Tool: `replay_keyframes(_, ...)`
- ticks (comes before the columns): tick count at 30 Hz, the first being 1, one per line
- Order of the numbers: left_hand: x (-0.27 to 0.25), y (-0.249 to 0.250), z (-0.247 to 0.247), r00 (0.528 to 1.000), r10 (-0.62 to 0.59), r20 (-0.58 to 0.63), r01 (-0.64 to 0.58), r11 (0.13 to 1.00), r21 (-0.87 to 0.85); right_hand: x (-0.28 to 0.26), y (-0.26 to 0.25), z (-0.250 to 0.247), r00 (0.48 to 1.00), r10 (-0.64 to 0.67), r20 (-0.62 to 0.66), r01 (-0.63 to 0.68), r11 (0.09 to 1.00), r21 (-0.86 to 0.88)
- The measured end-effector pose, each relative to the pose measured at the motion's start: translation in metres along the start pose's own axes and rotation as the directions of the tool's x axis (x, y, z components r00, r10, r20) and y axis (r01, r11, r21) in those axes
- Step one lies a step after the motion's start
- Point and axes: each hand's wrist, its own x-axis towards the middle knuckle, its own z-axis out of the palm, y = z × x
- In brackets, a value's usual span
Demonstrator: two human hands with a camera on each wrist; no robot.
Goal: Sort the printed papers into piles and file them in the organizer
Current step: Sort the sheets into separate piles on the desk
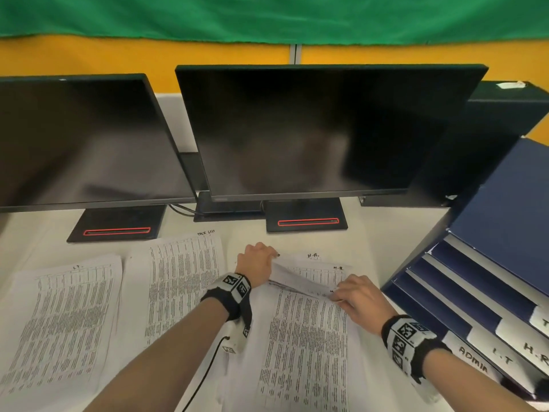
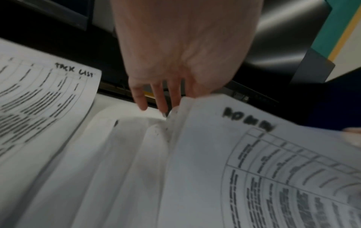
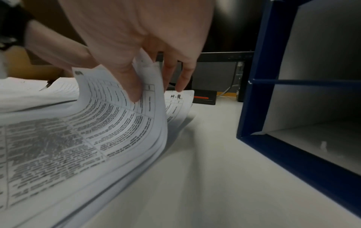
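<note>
Three piles of printed papers lie on the white desk: an "I.T." pile (image 1: 59, 322) at left, a "TASK LIST" pile (image 1: 184, 278) in the middle, and a right pile (image 1: 306, 346) in front of me. The far end of the right pile's top sheets (image 3: 117, 111), headed "ADMIN" (image 2: 248, 118), is lifted and bent up. My left hand (image 1: 257, 261) (image 2: 162, 98) holds its far left corner. My right hand (image 1: 353, 295) (image 3: 152, 86) pinches its far right corner, thumb in front and fingers behind. An "H.R." sheet (image 1: 323, 264) (image 3: 177, 97) shows underneath. The blue organizer (image 1: 490, 233) (image 3: 259, 92) stands at right.
The organizer's tabs read ADMIN (image 1: 472, 358), I.T (image 1: 502, 355) and H.R (image 1: 534, 352). Two dark monitors (image 1: 89, 144) (image 1: 312, 129) with black bases stand behind the piles. A dark box (image 1: 505, 114) sits at the back right. A bare strip of desk (image 3: 205, 154) separates the pile and organizer.
</note>
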Motion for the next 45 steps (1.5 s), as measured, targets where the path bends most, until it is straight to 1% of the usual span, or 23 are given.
replay_keyframes(1, 0.003, 0.000, -0.001, 0.999, -0.018, 0.050, 0.016, 0.999, 0.044, -0.001, 0.000, 0.001, 1.000, -0.014, -0.006, 0.014, 1.000, -0.018)
replay_keyframes(2, 0.005, 0.002, -0.002, 0.996, -0.035, 0.076, 0.030, 0.997, 0.073, -0.001, -0.002, 0.001, 1.000, -0.017, 0.001, 0.017, 0.999, -0.033)
replay_keyframes(4, 0.008, 0.004, -0.006, 0.994, -0.056, 0.093, 0.048, 0.995, 0.089, -0.003, -0.003, 0.004, 1.000, -0.008, 0.018, 0.009, 0.998, -0.068)
replay_keyframes(6, 0.008, 0.006, -0.009, 0.993, -0.052, 0.109, 0.045, 0.997, 0.064, -0.005, -0.004, 0.005, 1.000, 0.005, 0.018, -0.004, 0.997, -0.080)
replay_keyframes(9, 0.004, 0.007, -0.010, 0.983, 0.032, 0.183, -0.034, 0.999, 0.004, -0.007, -0.008, 0.001, 0.996, 0.086, -0.020, -0.086, 0.996, 0.007)
replay_keyframes(10, 0.002, 0.007, -0.010, 0.979, 0.068, 0.190, -0.064, 0.998, -0.025, -0.006, -0.009, 0.000, 0.993, 0.111, -0.034, -0.110, 0.993, 0.036)
replay_keyframes(11, -0.001, 0.006, -0.009, 0.979, 0.100, 0.177, -0.093, 0.994, -0.051, -0.005, -0.010, -0.001, 0.991, 0.128, -0.039, -0.125, 0.991, 0.052)
replay_keyframes(15, -0.010, 0.007, -0.008, 0.979, 0.192, 0.062, -0.183, 0.975, -0.124, -0.001, -0.009, 0.003, 0.985, 0.170, -0.009, -0.169, 0.984, 0.062)
replay_keyframes(19, -0.017, 0.011, -0.008, 0.961, 0.272, 0.048, -0.267, 0.959, -0.093, 0.000, -0.007, 0.007, 0.983, 0.176, -0.048, -0.174, 0.984, 0.039)
replay_keyframes(21, -0.018, 0.011, -0.010, 0.963, 0.267, 0.034, -0.262, 0.958, -0.112, 0.000, -0.006, 0.009, 0.984, 0.171, -0.049, -0.170, 0.985, 0.027)
replay_keyframes(25, -0.017, 0.008, -0.011, 0.980, 0.195, -0.033, -0.198, 0.963, -0.184, -0.003, -0.007, 0.013, 0.982, 0.176, -0.064, -0.176, 0.984, 0.006)
replay_keyframes(28, -0.017, 0.007, -0.009, 0.982, 0.188, -0.027, -0.190, 0.963, -0.193, -0.004, -0.006, 0.014, 0.980, 0.175, -0.090, -0.174, 0.985, 0.018)
replay_keyframes(30, -0.017, 0.009, -0.010, 0.981, 0.195, 0.003, -0.191, 0.966, -0.175, -0.003, -0.004, 0.015, 0.986, 0.138, -0.099, -0.137, 0.990, 0.015)
replay_keyframes(32, -0.016, 0.010, -0.011, 0.979, 0.204, 0.017, -0.197, 0.963, -0.184, -0.002, -0.004, 0.015, 0.989, 0.108, -0.098, -0.112, 0.993, -0.038)
replay_keyframes(34, -0.010, 0.011, -0.013, 0.979, 0.201, -0.035, -0.204, 0.961, -0.186, -0.001, -0.006, 0.012, 0.989, 0.089, -0.115, -0.104, 0.986, -0.128)
replay_keyframes(35, -0.006, 0.010, -0.014, 0.981, 0.184, -0.063, -0.192, 0.967, -0.166, -0.001, -0.008, 0.009, 0.989, 0.080, -0.125, -0.101, 0.979, -0.177)
replay_keyframes(36, -0.002, 0.009, -0.015, 0.985, 0.160, -0.068, -0.167, 0.980, -0.105, -0.002, -0.009, 0.007, 0.988, 0.075, -0.132, -0.103, 0.971, -0.218)
replay_keyframes(38, 0.006, 0.004, -0.018, 0.991, 0.131, -0.017, -0.129, 0.986, 0.105, -0.002, -0.011, 0.004, 0.987, 0.056, -0.152, -0.096, 0.958, -0.270)
replay_keyframes(40, 0.008, 0.002, -0.023, 0.988, 0.150, 0.039, -0.155, 0.961, 0.230, -0.002, -0.011, 0.002, 0.989, 0.034, -0.143, -0.076, 0.952, -0.298)
replay_keyframes(41, 0.009, 0.003, -0.025, 0.983, 0.181, 0.041, -0.186, 0.948, 0.259, -0.001, -0.010, 0.001, 0.992, 0.027, -0.126, -0.064, 0.951, -0.302)
replay_keyframes(43, 0.008, 0.006, -0.029, 0.971, 0.240, 0.006, -0.231, 0.925, 0.301, 0.001, -0.009, 0.000, 0.996, 0.033, -0.083, -0.055, 0.957, -0.286)
replay_keyframes(45, 0.005, 0.008, -0.031, 0.961, 0.276, -0.019, -0.259, 0.920, 0.293, 0.004, -0.007, 0.000, 0.998, 0.036, -0.053, -0.047, 0.977, -0.210)
